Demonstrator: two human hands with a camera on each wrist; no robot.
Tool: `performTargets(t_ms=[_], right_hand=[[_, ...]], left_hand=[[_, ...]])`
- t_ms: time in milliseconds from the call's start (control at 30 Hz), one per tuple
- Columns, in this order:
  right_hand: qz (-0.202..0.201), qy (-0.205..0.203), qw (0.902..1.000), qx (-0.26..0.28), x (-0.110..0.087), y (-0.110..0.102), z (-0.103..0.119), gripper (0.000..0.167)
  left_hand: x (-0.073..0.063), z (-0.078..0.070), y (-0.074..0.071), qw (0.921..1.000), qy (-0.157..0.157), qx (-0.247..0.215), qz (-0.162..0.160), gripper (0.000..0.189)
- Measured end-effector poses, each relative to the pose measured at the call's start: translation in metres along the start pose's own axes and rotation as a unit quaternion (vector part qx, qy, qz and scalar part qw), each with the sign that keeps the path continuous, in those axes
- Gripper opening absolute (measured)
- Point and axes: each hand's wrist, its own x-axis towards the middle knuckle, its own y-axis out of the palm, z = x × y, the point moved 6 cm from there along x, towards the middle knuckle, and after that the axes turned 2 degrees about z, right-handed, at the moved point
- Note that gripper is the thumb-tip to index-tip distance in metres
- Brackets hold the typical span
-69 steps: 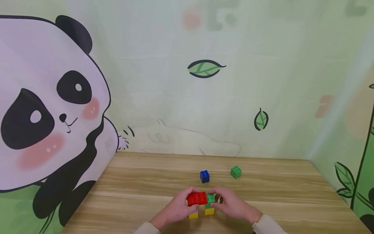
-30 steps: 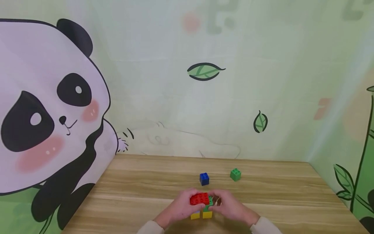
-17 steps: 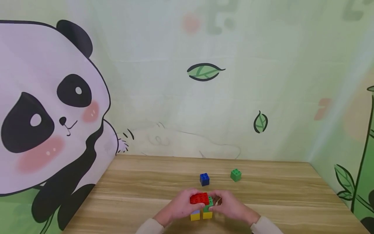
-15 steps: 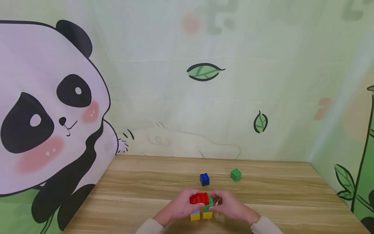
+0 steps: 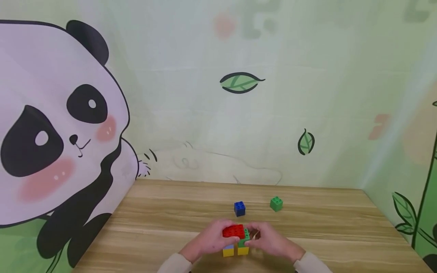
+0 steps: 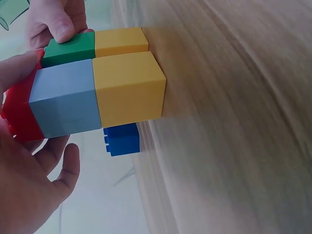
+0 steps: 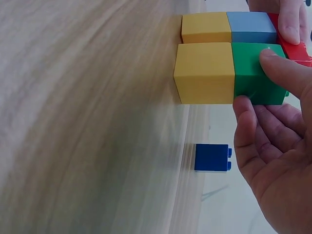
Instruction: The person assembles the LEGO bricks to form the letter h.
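Note:
My left hand (image 5: 211, 239) grips a long red toy building brick (image 5: 233, 231) from its left, thumb in front and fingers behind. Below the red brick's left part are a light blue brick (image 6: 66, 100) and, lowest, a yellow brick (image 6: 129, 90). Beside this stack stands a second one, a green brick (image 7: 253, 68) on another yellow brick (image 7: 204, 73), with a narrow gap between the stacks. The red brick overlaps the left part of the green one, whose right studs show. My right hand (image 5: 271, 239) pinches the green brick between thumb and fingers.
On the wooden table (image 5: 164, 212), a blue brick (image 5: 239, 209) sits just beyond my hands. A separate green brick (image 5: 276, 204) lies farther right. A printed panda cloth (image 5: 191, 125) rises behind the table's back edge.
The red brick has shifted right over more of the green brick, and the two stacks have drawn closer together. In the last half second the hands have hardly moved.

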Motion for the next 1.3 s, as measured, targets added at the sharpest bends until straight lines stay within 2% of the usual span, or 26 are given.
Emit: performTargets(t_ms=[200, 467, 633, 900, 1167, 1300], right_hand=[[0.004, -0.003, 1.0000, 0.000, -0.0002, -0.0004, -0.0001, 0.033], [0.011, -0.005, 0.9999, -0.012, 0.0014, -0.0014, -0.0002, 0.030], [0.005, -0.019, 0.9997, -0.017, 0.0014, -0.0013, 0.0007, 0.032], [0.004, -0.019, 0.9996, -0.020, 0.0010, -0.0010, -0.0004, 0.032], [0.010, -0.011, 0.9998, -0.015, -0.0001, -0.0012, 0.0008, 0.030], [0.007, -0.022, 0.9995, -0.020, -0.0001, -0.0007, 0.0021, 0.030]], left_hand=[[0.0024, -0.0034, -0.0007, 0.9989, -0.009, 0.044, 0.016, 0.031], [0.0058, -0.0055, -0.0026, 0.9950, -0.002, 0.098, 0.021, 0.028], [0.0062, -0.0059, -0.0030, 0.9946, 0.000, 0.101, 0.023, 0.027], [0.0061, -0.0057, -0.0013, 0.9925, 0.004, 0.120, 0.023, 0.028], [0.0086, -0.0061, -0.0021, 0.9924, 0.009, 0.118, 0.034, 0.029], [0.0083, -0.0050, -0.0012, 0.9914, 0.014, 0.126, 0.031, 0.028]])
